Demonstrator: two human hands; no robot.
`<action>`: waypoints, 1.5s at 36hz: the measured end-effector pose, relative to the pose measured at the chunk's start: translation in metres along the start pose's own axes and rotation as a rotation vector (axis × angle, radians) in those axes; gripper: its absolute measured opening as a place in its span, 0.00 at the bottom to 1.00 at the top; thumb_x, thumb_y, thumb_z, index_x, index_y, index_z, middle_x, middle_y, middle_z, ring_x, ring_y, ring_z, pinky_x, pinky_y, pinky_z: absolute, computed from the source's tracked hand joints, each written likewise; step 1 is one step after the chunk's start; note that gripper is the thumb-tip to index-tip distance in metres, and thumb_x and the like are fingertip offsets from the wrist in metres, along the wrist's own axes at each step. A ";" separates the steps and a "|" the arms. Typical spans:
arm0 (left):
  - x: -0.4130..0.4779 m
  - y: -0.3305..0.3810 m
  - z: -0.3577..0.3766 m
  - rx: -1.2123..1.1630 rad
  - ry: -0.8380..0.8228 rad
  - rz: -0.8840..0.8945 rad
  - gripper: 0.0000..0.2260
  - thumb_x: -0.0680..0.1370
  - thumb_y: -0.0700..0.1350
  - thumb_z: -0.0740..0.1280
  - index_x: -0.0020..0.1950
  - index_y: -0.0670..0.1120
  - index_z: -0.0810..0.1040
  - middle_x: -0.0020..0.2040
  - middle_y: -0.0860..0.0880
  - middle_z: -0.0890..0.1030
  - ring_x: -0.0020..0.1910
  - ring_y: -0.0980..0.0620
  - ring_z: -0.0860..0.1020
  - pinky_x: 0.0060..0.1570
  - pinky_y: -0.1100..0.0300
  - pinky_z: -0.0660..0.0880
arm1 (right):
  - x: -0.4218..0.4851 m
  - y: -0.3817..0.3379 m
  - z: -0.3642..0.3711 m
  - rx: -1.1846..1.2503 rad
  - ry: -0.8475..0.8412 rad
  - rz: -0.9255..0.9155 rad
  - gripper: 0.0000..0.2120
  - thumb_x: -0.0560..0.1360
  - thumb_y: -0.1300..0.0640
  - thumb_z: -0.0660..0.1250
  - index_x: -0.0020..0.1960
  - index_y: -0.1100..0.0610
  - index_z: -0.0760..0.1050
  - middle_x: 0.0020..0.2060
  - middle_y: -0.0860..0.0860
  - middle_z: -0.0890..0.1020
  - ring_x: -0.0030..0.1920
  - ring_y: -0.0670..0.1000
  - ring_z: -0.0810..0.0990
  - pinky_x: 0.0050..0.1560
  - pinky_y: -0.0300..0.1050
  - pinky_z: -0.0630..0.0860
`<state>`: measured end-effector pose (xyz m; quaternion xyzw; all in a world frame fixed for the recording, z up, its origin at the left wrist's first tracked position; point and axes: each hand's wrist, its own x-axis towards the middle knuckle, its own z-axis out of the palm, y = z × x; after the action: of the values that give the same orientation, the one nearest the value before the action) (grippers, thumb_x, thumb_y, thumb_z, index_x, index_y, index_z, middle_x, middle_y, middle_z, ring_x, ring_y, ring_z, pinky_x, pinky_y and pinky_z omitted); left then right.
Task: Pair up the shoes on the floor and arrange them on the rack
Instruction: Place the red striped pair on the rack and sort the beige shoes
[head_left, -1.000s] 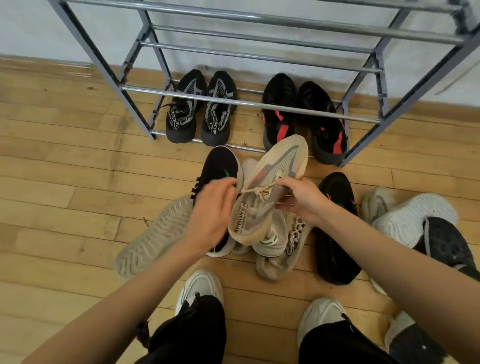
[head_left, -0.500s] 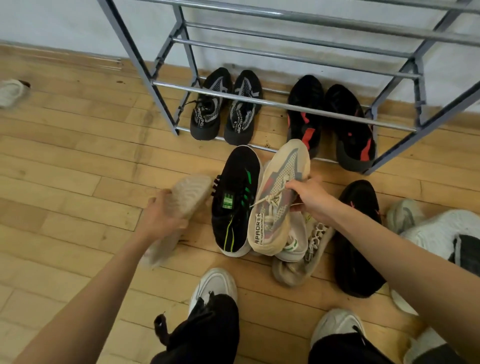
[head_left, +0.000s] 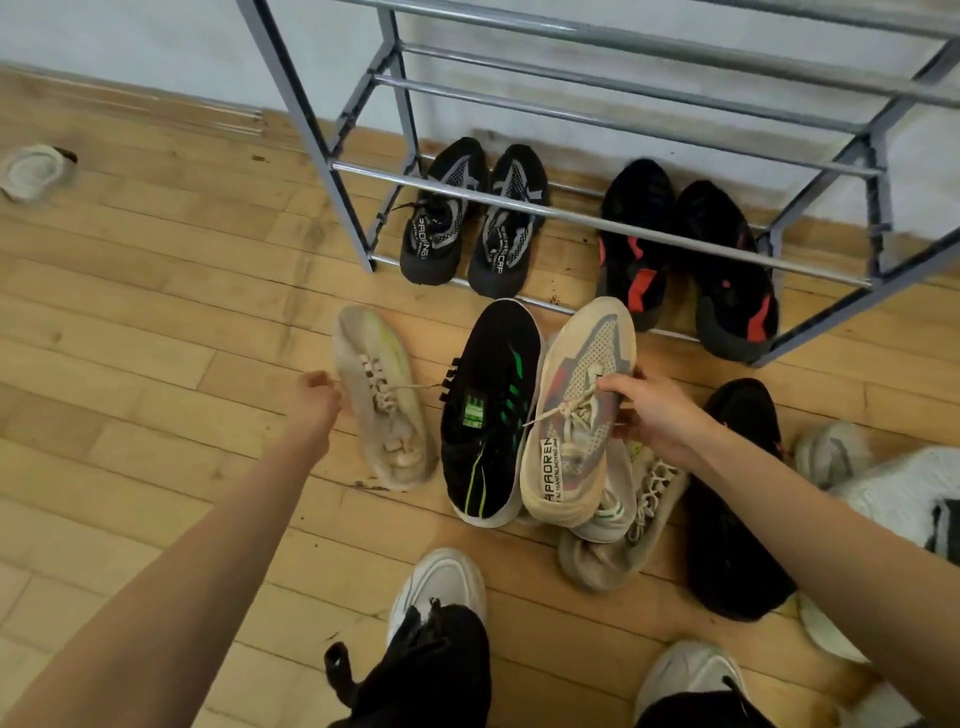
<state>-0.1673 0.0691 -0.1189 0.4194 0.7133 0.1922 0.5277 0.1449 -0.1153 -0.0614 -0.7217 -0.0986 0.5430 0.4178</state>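
At centre frame, a beige mesh sneaker with grey and red panels (head_left: 576, 410) is gripped by the right hand (head_left: 655, 415). The left hand (head_left: 311, 397), fingers loosely curled on nothing, is seen just beside a worn cream lace-up sneaker (head_left: 382, 397) on the wooden floor (head_left: 130, 338).

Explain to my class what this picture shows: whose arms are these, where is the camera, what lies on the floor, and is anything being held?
The camera sits on a person's head and looks down, so the two bare arms are their own. Their feet in white sneakers show at the bottom.

A metal shoe rack stands by the wall. Two pairs already sit on its lowest rails: a black and grey pair and a black and red pair.

Loose shoes lie on the wooden floor, among them a black shoe with green stripes.

The right hand grips a beige lace-up shoe. The left hand, open, rests beside a pale cream shoe.
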 end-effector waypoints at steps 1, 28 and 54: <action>-0.002 -0.002 -0.001 -0.002 0.033 0.004 0.17 0.79 0.37 0.57 0.67 0.38 0.68 0.60 0.40 0.75 0.61 0.42 0.73 0.62 0.46 0.71 | 0.000 -0.001 0.000 -0.005 0.000 0.001 0.18 0.75 0.56 0.66 0.64 0.55 0.70 0.52 0.54 0.82 0.49 0.53 0.82 0.42 0.48 0.80; -0.053 0.010 0.034 0.244 -0.107 0.369 0.23 0.76 0.33 0.60 0.71 0.47 0.67 0.66 0.45 0.74 0.63 0.45 0.73 0.60 0.47 0.74 | -0.008 -0.019 -0.057 -0.209 0.227 0.028 0.22 0.71 0.55 0.64 0.64 0.54 0.65 0.48 0.52 0.78 0.45 0.52 0.79 0.34 0.45 0.74; -0.151 0.065 0.098 0.465 -0.524 0.458 0.27 0.74 0.31 0.62 0.71 0.49 0.67 0.66 0.46 0.74 0.66 0.48 0.71 0.64 0.47 0.72 | -0.044 0.034 -0.104 -1.150 0.587 -0.308 0.26 0.74 0.57 0.66 0.68 0.62 0.63 0.62 0.62 0.69 0.62 0.63 0.67 0.59 0.55 0.67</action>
<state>-0.0383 -0.0315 -0.0193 0.7097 0.4677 0.0254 0.5262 0.2070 -0.2139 -0.0482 -0.9253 -0.3568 0.1190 0.0485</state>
